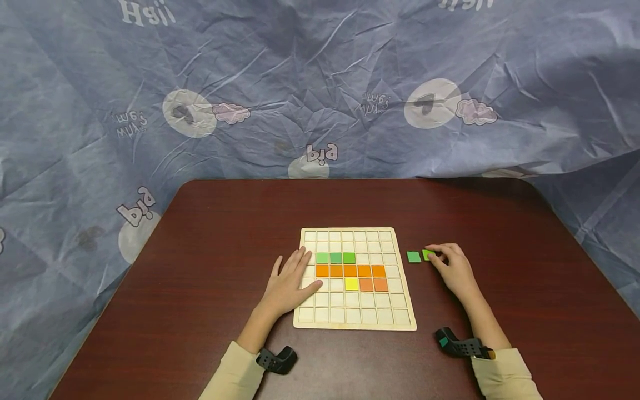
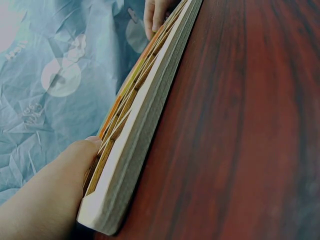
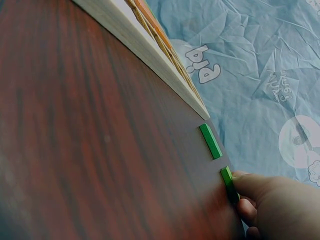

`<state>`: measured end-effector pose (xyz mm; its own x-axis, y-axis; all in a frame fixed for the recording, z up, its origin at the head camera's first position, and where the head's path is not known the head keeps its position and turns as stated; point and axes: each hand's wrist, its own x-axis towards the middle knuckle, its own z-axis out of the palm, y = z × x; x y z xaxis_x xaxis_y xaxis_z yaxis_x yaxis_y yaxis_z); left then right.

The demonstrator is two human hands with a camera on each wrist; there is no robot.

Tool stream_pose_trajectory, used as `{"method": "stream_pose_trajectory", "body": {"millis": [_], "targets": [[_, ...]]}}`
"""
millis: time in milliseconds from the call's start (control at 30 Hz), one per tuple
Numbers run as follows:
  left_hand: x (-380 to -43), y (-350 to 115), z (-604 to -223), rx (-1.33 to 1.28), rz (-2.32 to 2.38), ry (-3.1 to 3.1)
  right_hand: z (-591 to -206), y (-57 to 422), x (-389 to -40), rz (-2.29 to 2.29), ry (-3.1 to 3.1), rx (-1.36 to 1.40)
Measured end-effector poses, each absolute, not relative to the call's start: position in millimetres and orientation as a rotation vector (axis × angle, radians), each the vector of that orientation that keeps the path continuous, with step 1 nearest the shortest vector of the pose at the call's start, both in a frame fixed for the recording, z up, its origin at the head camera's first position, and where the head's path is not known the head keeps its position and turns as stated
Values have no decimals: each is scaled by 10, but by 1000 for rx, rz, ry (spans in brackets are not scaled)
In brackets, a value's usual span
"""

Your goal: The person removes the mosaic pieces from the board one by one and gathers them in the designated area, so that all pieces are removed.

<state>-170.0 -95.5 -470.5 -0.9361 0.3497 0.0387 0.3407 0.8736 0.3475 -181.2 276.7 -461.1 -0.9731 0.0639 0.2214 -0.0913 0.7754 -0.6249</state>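
A pale wooden grid board [image 1: 355, 326] lies flat on the table. My left hand [image 1: 286, 284] rests on its left edge with fingers spread; in the left wrist view its thumb [image 2: 80, 157] reaches over the rim. Right of the board, my right hand [image 1: 456, 272] pinches a light green square tile [image 1: 427, 254] between thumb and fingers, low at the tabletop. Just left of that tile lies a mid-green tile [image 1: 413, 256]. On the board sit three green tiles [image 1: 335, 258] in a row, a row of several orange tiles [image 1: 350, 270], a yellow tile [image 1: 351, 284] and two darker orange tiles [image 1: 373, 284].
The dark red-brown table [image 1: 225, 222] has a wood grain and reaches back to a wrinkled blue-grey printed cloth [image 1: 280, 100]. Black straps with camera units [image 1: 277, 360] sit on both wrists, over beige sleeves.
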Motion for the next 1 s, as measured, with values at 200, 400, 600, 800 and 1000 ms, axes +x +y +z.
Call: {"method": "stream_pose_trajectory", "body": {"millis": [200, 400, 600, 800, 1000], "targets": [[-1693, -957, -4701, 557, 561, 3010, -4637, 2774, -1816, 982, -2738, 22], [-1694, -959, -4706, 555, 553, 3011, -4643, 2782, -1819, 992, -2746, 16], [-1693, -956, -4707, 556, 574, 3013, -4635, 2779, -1819, 992, -2747, 12], [-1695, -958, -4706, 552, 576, 3010, -4629, 2775, -1815, 995, -2752, 9], [-1698, -958, -4713, 554, 561, 3009, -4640, 2774, -1808, 996, -2756, 7]]}}
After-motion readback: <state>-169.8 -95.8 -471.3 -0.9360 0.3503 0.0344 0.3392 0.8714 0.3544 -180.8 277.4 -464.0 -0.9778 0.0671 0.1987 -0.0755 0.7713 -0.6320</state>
